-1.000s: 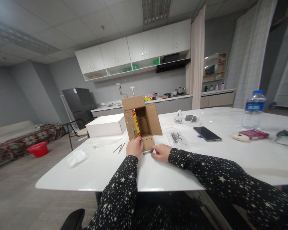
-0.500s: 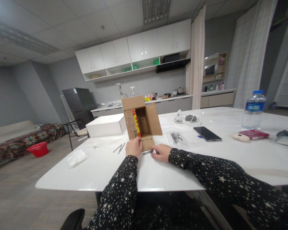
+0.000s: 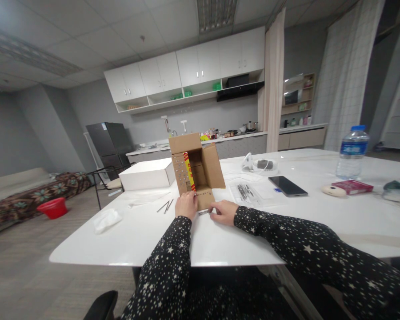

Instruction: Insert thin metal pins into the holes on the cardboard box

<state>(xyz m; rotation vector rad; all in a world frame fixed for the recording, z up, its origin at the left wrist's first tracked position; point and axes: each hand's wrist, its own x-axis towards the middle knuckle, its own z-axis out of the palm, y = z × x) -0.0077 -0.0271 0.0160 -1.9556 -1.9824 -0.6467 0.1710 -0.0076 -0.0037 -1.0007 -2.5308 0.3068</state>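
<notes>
Resting unmoved since a second ago near the surface's (image 3: 136, 235) front edge, the left hand (image 3: 186, 205) steadies the open cardboard box (image 3: 196, 171) while the right hand (image 3: 224, 211) pinches a small metal piece (image 3: 204, 212).

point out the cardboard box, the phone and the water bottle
cardboard box (image 3: 213, 166), head view, on its open right flap
phone (image 3: 287, 185), head view, middle of the dark screen
water bottle (image 3: 352, 153), head view, on the label around its body

Both hands forward, fingers curled
</notes>
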